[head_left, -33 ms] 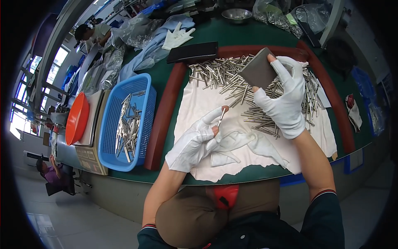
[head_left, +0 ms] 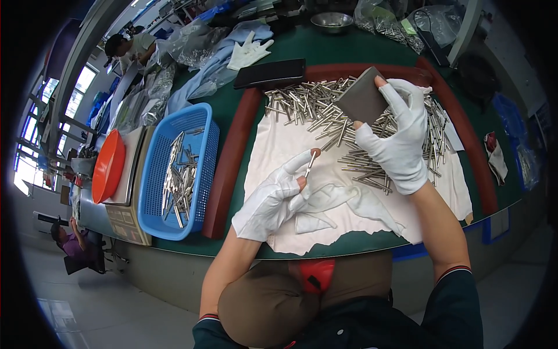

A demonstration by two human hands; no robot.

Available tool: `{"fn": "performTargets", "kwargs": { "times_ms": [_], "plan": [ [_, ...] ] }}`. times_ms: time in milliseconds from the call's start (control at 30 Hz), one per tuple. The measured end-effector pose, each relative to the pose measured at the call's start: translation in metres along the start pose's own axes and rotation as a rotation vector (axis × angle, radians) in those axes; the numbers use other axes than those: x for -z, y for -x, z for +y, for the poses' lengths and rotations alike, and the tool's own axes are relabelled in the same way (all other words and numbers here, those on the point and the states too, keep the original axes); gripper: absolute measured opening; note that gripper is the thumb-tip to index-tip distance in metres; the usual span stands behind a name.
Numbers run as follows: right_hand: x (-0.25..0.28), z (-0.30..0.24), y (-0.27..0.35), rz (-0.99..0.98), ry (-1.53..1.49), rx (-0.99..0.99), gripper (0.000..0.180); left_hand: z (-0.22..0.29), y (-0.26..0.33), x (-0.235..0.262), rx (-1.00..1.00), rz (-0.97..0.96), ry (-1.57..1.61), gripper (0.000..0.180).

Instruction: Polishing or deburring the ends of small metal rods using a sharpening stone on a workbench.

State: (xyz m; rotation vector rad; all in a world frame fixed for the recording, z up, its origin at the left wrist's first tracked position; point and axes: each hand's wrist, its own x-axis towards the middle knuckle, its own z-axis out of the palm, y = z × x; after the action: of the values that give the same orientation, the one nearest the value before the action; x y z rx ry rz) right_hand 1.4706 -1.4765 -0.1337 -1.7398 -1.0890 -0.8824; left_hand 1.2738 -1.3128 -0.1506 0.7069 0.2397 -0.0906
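My left hand (head_left: 270, 200), in a white glove with bare thumb and index tips, pinches one slim metal pin (head_left: 311, 164) upright over the cloth. My right hand (head_left: 398, 136), gloved the same way, grips a flat grey-brown abrasive pad (head_left: 364, 98) between thumb and fingers, tilted above the pile. Under and around the pad lie many loose shiny metal pins (head_left: 302, 103), spread over a pale pink cloth (head_left: 273, 142). A crumpled white cloth (head_left: 372, 210), perhaps a glove, rests just right of my left hand.
Padded dark-red bars (head_left: 224, 168) frame the cloth at left, back and right. Left of them stands a blue plastic basket (head_left: 213, 139) holding more pins, then an orange-red bowl (head_left: 108, 166). A black phone (head_left: 270, 74), a white glove (head_left: 250, 52) and a metal bowl (head_left: 332, 21) lie farther back.
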Motion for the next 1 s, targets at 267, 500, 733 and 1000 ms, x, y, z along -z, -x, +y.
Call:
{"fn": "performTargets", "kwargs": {
  "times_ms": [267,500,733,1000],
  "plan": [
    [-0.001,0.002,0.001,0.001,0.018,0.003,0.064,-0.001,-0.003,0.004,-0.009,-0.047,-0.007,0.072],
    [-0.002,0.003,0.000,0.010,0.002,0.010,0.066,0.000,-0.002,-0.002,-0.032,0.014,-0.158,0.065],
    [-0.001,0.003,0.002,-0.020,0.016,-0.011,0.066,0.000,0.000,-0.007,-0.103,0.105,-0.402,0.062],
    [-0.002,0.004,0.003,-0.037,0.008,-0.019,0.067,0.000,-0.001,-0.008,-0.153,0.136,-0.520,0.060]
  ]
}}
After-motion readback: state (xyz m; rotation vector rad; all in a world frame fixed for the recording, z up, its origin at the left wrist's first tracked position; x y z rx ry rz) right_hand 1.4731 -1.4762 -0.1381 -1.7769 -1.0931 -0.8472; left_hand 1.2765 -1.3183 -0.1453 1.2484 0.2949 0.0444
